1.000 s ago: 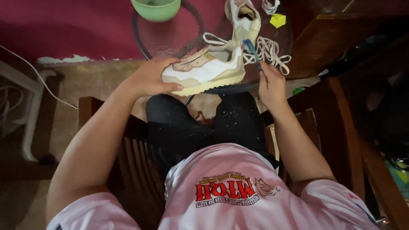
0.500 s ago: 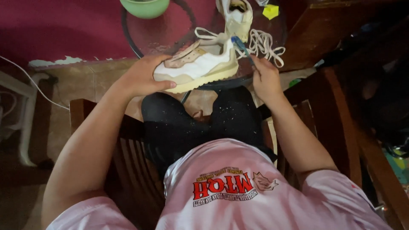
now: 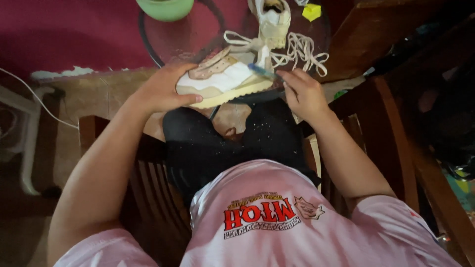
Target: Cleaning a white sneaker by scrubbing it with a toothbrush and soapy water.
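Nearby, loose laces [image 3: 302, 52], second shoe [image 3: 272, 20], green bowl [image 3: 166, 7]; left hand [image 3: 163, 89] grasping sneaker [image 3: 222, 81], right hand [image 3: 304, 94] brush [image 3: 262, 71].

Sneaker [image 3: 225, 81] and brush [image 3: 262, 71] slightly lower, nearer the lap.

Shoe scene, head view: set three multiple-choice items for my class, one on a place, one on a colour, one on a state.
1. Where is the second shoe?
A. on the round table
B. on the floor
C. on the chair

2. What colour is the bowl?
A. red
B. green
C. black

3. How is the near shoe held?
A. unheld
B. gripped by the left hand
C. hung by its laces

Answers:
1 A, it lies on the table beside loose laces.
2 B, its rim is pale green.
3 B, fingers wrap its toe while the right hand holds a brush.
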